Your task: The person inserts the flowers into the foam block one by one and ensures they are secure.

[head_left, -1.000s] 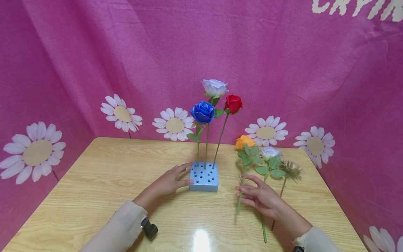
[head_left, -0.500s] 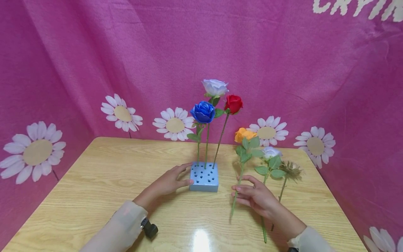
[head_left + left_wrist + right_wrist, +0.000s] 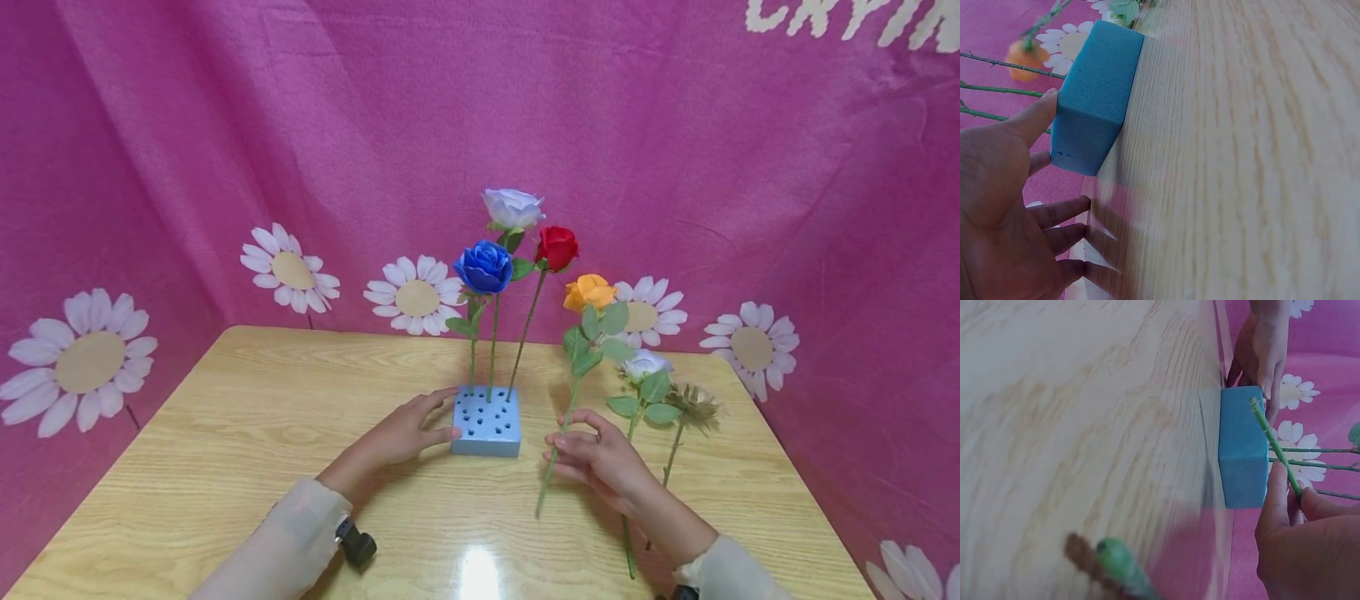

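Observation:
My right hand (image 3: 603, 458) pinches the green stem of an orange rose (image 3: 589, 292) between thumb and fingers. The rose is raised and tilted, bloom up, its lower stem end (image 3: 1255, 406) free in the right wrist view. My left hand (image 3: 408, 429) rests at the left side of a light blue foam block (image 3: 486, 447); its thumb and index finger touch the block, the other fingers reach to the table in the left wrist view. Upright in the block's back holes stand a blue rose (image 3: 483, 268), a pale lilac rose (image 3: 512, 207) and a red rose (image 3: 557, 248).
Right of the block, another pale rose (image 3: 645, 364) and a brownish dried-looking flower (image 3: 693, 406) lie on the wooden table (image 3: 247, 400), partly behind my right hand and forearm. A pink cloth (image 3: 390, 117) printed with daisies hangs behind and beside the table.
My right hand has moved left and slightly up toward the block, and the orange rose has risen and tipped, its stem end swinging left. My left hand and the block have stayed put.

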### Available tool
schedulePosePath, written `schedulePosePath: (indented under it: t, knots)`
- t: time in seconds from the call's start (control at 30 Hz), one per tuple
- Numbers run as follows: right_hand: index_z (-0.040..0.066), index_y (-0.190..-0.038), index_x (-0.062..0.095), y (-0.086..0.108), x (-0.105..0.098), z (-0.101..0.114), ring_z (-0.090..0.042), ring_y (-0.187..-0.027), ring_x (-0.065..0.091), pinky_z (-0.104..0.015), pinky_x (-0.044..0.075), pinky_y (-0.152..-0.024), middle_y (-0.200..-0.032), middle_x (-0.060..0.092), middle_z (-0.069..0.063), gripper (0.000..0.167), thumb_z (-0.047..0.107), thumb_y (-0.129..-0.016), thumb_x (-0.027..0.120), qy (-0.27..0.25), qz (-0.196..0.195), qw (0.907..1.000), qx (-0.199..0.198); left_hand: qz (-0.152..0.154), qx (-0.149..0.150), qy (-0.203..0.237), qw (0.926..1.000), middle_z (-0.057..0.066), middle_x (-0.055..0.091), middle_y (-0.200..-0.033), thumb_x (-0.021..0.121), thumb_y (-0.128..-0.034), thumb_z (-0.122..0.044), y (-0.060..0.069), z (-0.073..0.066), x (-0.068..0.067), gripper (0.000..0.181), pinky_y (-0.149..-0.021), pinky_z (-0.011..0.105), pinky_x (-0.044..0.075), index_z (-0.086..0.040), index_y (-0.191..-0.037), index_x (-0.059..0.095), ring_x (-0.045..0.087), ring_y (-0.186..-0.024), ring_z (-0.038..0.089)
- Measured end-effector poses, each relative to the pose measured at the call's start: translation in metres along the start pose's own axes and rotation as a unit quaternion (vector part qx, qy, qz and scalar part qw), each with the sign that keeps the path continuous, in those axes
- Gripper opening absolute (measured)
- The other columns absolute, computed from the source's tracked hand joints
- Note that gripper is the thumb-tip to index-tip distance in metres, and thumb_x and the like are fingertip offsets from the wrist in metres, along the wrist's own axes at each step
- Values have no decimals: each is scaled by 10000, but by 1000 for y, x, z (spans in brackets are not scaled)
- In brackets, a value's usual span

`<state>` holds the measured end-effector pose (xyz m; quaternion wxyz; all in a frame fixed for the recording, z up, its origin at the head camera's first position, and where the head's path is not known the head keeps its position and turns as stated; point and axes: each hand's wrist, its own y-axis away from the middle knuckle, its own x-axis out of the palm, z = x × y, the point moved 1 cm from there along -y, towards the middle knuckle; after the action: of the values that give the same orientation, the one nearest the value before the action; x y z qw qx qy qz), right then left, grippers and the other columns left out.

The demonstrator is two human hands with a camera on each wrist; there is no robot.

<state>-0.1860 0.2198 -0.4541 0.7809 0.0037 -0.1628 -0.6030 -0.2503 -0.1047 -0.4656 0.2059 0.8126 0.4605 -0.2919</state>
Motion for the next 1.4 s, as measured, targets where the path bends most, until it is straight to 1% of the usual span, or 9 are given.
schedulePosePath:
  t: [0.2, 0.4, 0.6, 0.83, 0.97, 1.1, 1.23, 1.33, 1.4]
  knots:
    - [24, -1198, 503, 0, 6, 3, -223, -977, 750, -404, 605, -883, -1066, 749, -127, 213, -16, -1014, 603, 83, -110, 9996, -241, 8, 14, -47, 10000, 137, 429, -1605, 664, -984, -503, 0, 0, 0, 757, -1186, 632, 288, -259, -1624, 342, 348, -1500, 391]
    - [57, -1128, 553, 0, 11, 6, -231, -988, 751, -392, 603, -883, -1069, 758, -134, 163, -26, -1004, 617, 253, -292, 9984, -406, -5, 44, -56, 10000, 142, 434, -1600, 662, -986, -501, 1, 0, 0, 754, -1183, 633, 293, -251, -1622, 344, 355, -1495, 393]
    - [-5, -1133, 540, -1, 15, 11, -220, -988, 753, -373, 608, -870, -1054, 763, -118, 157, -27, -1002, 622, 441, -398, 9964, -611, 4, 46, -55, 10000, 138, 427, -1605, 667, -985, -496, 1, 0, 0, 752, -1185, 631, 291, -257, -1622, 345, 349, -1499, 389]
    - [-83, -1186, 501, 0, 21, 16, -210, -993, 753, -370, 607, -877, -1033, 763, -86, 223, -27, -1005, 620, 770, -599, 9919, -813, 0, -4, -37, 10000, 130, 427, -1606, 669, -981, -501, 1, -1, 0, 749, -1182, 637, 291, -275, -1620, 348, 349, -1499, 390]
    - [-94, -1184, 510, 0, 25, 19, -180, -984, 752, -378, 601, -896, -1029, 766, -87, 224, -29, -1002, 624, 904, -745, 9887, -931, 1, -69, -6, 10000, 123, 424, -1610, 665, -979, -514, 1, -1, 0, 748, -1181, 641, 290, -293, -1619, 347, 345, -1502, 386]
    - [-78, -1148, 525, -1, 27, 21, -179, -985, 751, -421, 592, -918, -1014, 772, -69, 185, -26, -1002, 626, 944, -715, 9870, -1085, -1, -136, 21, 9999, 121, 420, -1612, 663, -977, -522, 1, -1, 1, 748, -1180, 644, 291, -302, -1619, 347, 345, -1502, 387]
    - [-110, -1134, 517, -4, 29, 25, -201, -993, 751, -476, 580, -934, -1033, 767, -129, 194, -30, -998, 630, 1049, -665, 9837, -1303, 14, -112, 28, 9999, 122, 417, -1614, 667, -978, -515, 1, -1, 0, 754, -1184, 643, 282, -290, -1621, 344, 337, -1506, 388]
    - [-125, -1129, 516, -4, 34, 30, -237, -1016, 747, -455, 589, -921, -1038, 755, -171, 208, -30, -992, 640, 1099, -707, 9817, -1386, 22, -68, 24, 10000, 124, 419, -1614, 667, -980, -507, 0, -1, 0, 755, -1187, 640, 278, -280, -1622, 343, 334, -1508, 387]
    - [-115, -1119, 521, -5, 37, 33, -255, -1033, 743, -422, 599, -902, -1026, 754, -158, 193, -31, -992, 639, 1117, -703, 9812, -1405, 9, -62, 7, 10000, 124, 424, -1610, 666, -980, -510, 0, 0, 0, 754, -1182, 640, 289, -279, -1621, 344, 344, -1502, 388]
